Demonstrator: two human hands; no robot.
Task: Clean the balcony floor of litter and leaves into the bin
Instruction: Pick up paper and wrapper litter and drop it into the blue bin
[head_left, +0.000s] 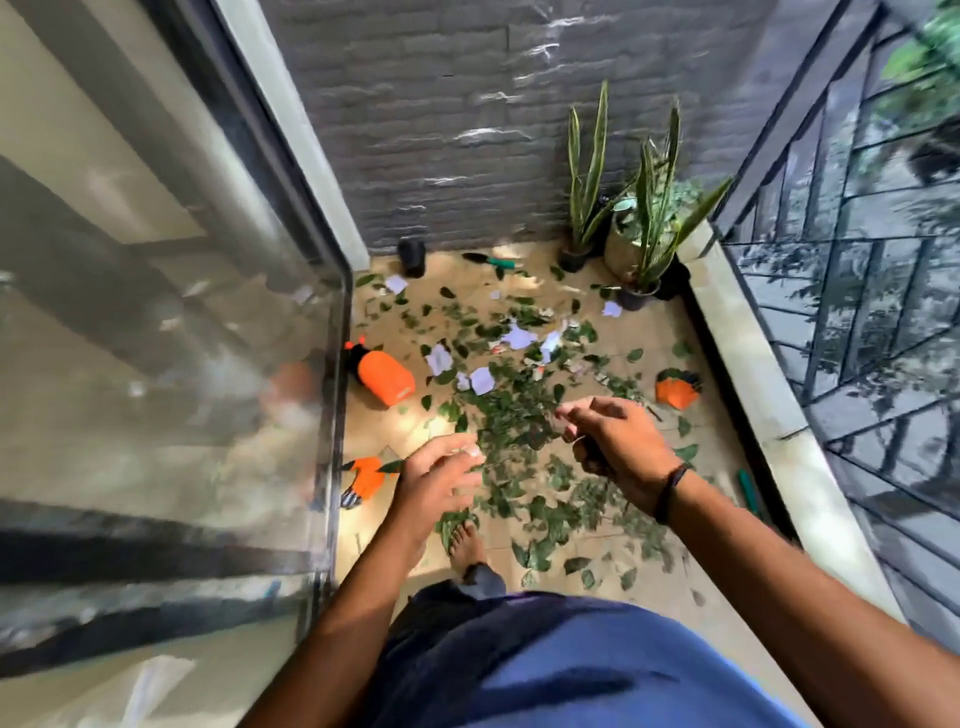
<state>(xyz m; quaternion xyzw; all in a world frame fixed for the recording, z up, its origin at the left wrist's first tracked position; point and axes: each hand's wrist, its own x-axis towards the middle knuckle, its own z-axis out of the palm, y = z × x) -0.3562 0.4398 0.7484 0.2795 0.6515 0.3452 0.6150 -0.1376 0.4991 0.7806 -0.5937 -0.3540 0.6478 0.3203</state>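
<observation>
Barely begun: leaves (524, 452) and paper scraps (480, 379) cover the balcony floor (722, 452), no bin in sight, left hand (436, 478) loosely spread and empty, right hand's (613, 447) grip hard to tell through blur.

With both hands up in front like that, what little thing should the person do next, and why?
Probably bend down and gather a handful from the thick patch of leaves right ahead. Leaves and paper scraps still cover the floor, no bin shows in view, and the left hand seems to hold nothing. Whether the right hand holds something is blurred.
</observation>
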